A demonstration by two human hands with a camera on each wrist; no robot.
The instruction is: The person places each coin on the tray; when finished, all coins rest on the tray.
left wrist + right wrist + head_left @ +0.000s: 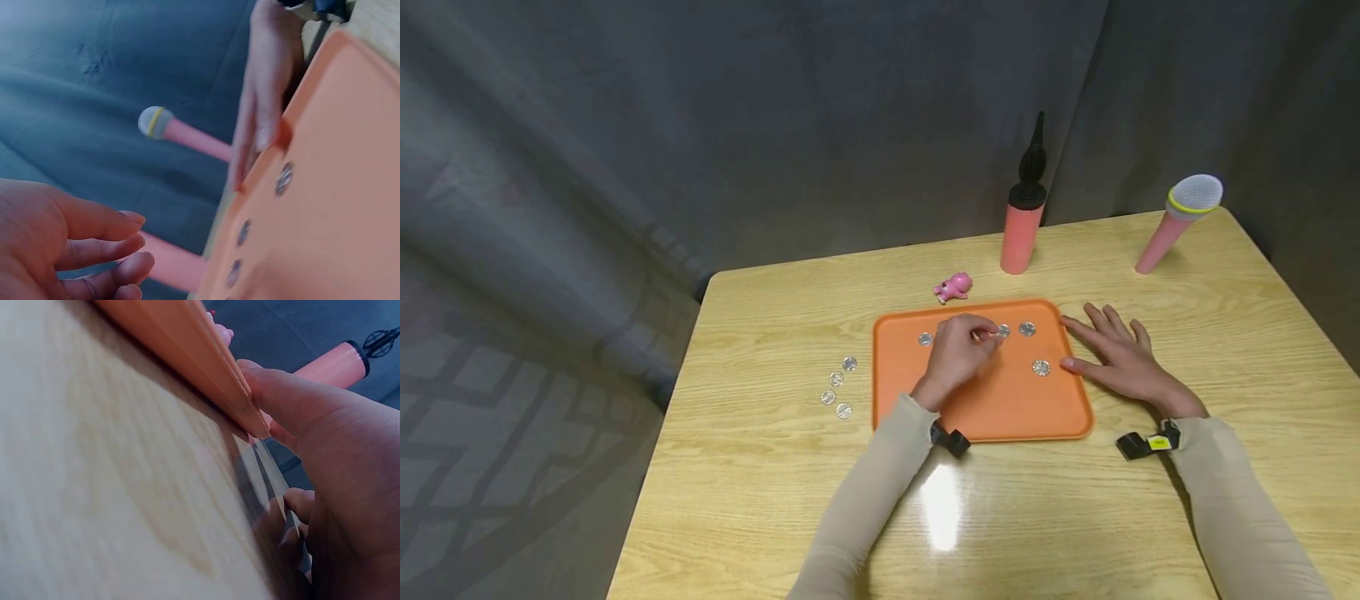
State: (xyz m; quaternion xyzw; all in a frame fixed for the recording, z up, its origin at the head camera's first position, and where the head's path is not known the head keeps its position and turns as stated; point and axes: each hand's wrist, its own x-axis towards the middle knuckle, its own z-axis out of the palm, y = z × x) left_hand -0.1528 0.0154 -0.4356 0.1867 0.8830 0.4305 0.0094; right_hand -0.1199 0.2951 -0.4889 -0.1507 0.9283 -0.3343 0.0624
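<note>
My left hand [958, 350] is over the orange tray [985, 417], fingers loosely bent and thumb apart from them. Nothing shows between the fingertips in the left wrist view. Just at those fingertips in the head view is a silver coin-like disc [1003, 331], lying on the tray. Another such disc [1027, 329] lies to its right, one [1041, 367] is nearer the right rim, and one [925, 339] is left of the hand. My right hand [1123, 362] rests at the tray's right edge, fingers spread, thumb and forefinger touching the rim.
Several more silver discs [837, 379] lie on the wooden table [760, 467] left of the tray. Behind the tray are a small pink figure [953, 287] and a pink hand pump [1022, 237] with a black top. A pink toy microphone [1161, 242] stands at the back right.
</note>
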